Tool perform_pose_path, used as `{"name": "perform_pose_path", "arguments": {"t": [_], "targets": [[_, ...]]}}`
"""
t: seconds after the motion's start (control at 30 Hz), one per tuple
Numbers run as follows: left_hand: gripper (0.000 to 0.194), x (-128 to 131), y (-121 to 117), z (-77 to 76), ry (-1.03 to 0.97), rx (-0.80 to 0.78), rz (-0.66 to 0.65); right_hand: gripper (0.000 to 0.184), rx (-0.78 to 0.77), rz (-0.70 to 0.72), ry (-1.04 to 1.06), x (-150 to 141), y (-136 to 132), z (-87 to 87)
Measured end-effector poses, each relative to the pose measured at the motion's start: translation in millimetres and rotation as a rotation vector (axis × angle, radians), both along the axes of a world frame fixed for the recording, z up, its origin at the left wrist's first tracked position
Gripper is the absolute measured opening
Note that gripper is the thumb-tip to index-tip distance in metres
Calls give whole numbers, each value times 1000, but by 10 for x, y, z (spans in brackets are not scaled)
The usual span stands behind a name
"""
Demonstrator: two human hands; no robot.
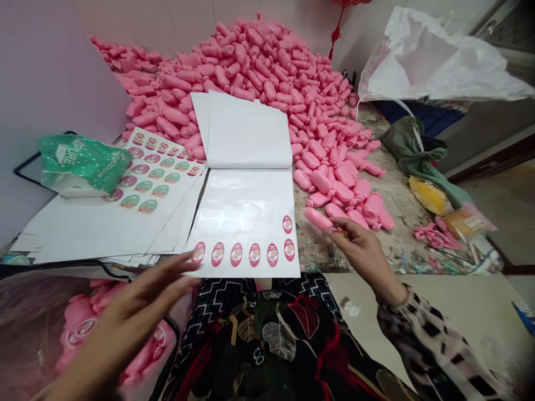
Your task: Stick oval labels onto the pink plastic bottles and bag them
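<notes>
My right hand pinches one end of a small pink bottle-shaped piece, held just right of the sticker sheet. The white sheet lies at the table's front edge, its upper part covered by blank white paper. Several oval pink stickers line its bottom, with two stacked at the right. My left hand is over the lower left corner, slightly blurred, fingers stretched out. Its fingertips reach the leftmost sticker; whether they touch it I cannot tell.
Behind the sheet rises a big heap of pink pieces. More printed sheets and a green packet lie left. Labelled pink pieces fill a clear bag below my left arm. A white plastic bag and green cloth are right.
</notes>
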State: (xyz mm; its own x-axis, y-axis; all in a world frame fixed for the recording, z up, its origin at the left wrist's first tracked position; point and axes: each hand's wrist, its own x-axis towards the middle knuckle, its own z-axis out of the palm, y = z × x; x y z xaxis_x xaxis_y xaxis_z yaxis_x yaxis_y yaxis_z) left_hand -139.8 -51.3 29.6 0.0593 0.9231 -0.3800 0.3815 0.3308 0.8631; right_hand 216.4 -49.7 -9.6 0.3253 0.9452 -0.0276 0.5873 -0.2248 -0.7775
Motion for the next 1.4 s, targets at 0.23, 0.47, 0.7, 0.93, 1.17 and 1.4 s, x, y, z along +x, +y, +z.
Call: {"name": "perform_pose_path", "arguments": {"t": [0.23, 0.47, 0.7, 0.93, 1.17, 1.4], "targets": [[52, 1257, 380, -238, -936, -266, -157, 32, -289, 183, 1032, -538, -82, 220], [40, 1106, 453, -210, -701, -421, -426, 25, -214, 314, 753, -499, -39, 291], [27, 1192, 502, -95, -445, -482, -666, 35, -88, 456, 424, -396, 272, 159], [14, 1305, 707, -228, 251, 442, -619, 19, 104, 360, -336, -113, 578, -212], [30, 1428, 843, -498, 364, 473, -546, 22, 55, 393, -545, -202, 602, -156], [26, 1413, 909, -523, 391, 463, -592, 16, 36, 471, -542, -117, 684, -114]]}}
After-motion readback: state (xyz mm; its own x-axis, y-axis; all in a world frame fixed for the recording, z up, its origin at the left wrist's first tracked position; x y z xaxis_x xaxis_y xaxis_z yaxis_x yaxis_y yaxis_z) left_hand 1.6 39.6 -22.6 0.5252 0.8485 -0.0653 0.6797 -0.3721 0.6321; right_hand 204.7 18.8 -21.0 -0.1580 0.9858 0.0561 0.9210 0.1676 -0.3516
